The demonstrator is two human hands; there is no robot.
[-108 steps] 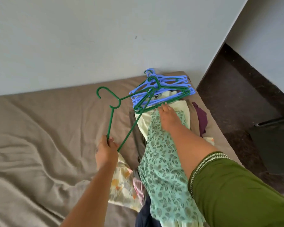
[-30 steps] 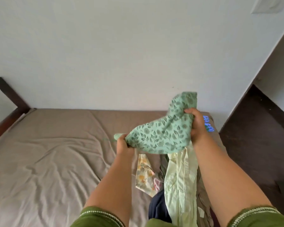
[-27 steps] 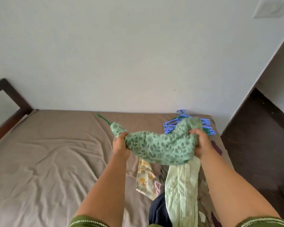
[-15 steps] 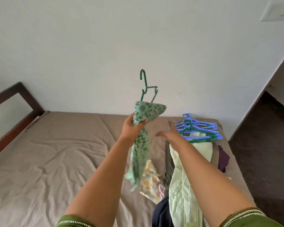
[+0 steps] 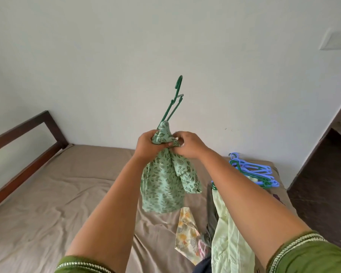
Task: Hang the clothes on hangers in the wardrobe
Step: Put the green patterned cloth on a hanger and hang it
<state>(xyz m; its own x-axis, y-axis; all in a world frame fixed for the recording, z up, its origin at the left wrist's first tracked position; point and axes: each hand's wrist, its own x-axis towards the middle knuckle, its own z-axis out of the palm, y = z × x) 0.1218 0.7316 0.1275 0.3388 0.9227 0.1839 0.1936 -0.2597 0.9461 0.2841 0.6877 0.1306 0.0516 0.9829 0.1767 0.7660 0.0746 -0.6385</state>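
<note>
Hands met above the bed [image 5: 57, 194]: left hand [image 5: 147, 144] curled around the leaf-print garment [image 5: 165, 186] bunched on a green hanger [image 5: 172, 103], right hand [image 5: 189, 144] pinching the same cloth. Spare hangers [image 5: 252, 171] lay near the wall.

Both hands meet above the bed [image 5: 47, 194]: left hand [image 5: 147, 143] and right hand [image 5: 189, 144] grip the garment [image 5: 165, 184] hanging below them, the hanger [image 5: 172, 105] rising above toward the wall [image 5: 165, 46]. Right of the arms, a pile of clothes [image 5: 224, 243] lies on the bed, with a stack of hangers [image 5: 252, 172] behind it near the wall. Bed frame [image 5: 24, 144] at left.
</note>
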